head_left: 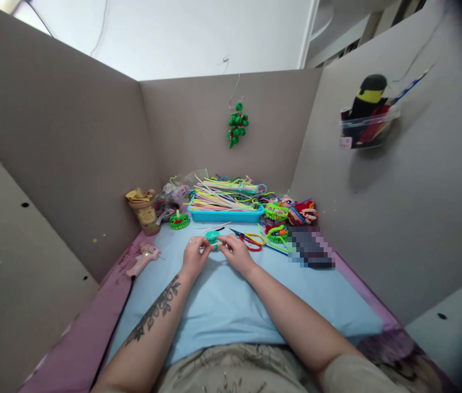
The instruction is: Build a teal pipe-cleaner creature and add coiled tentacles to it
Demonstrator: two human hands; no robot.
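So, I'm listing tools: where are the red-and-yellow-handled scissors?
Head view, right of centre: the scissors lie beside the right hand, near the blue plastic tray.

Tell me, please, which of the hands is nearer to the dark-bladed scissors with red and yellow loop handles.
Right. The right hand is close to the scissors, on their near side; the left hand is farther left, beyond the fuzzy turquoise piece.

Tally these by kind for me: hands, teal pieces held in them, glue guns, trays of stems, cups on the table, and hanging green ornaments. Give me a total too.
Hands: 2 (left hand, right hand)
Teal piece: 1
Glue gun: 1
Tray: 1
Cup: 1
Green ornament: 1
Total: 7
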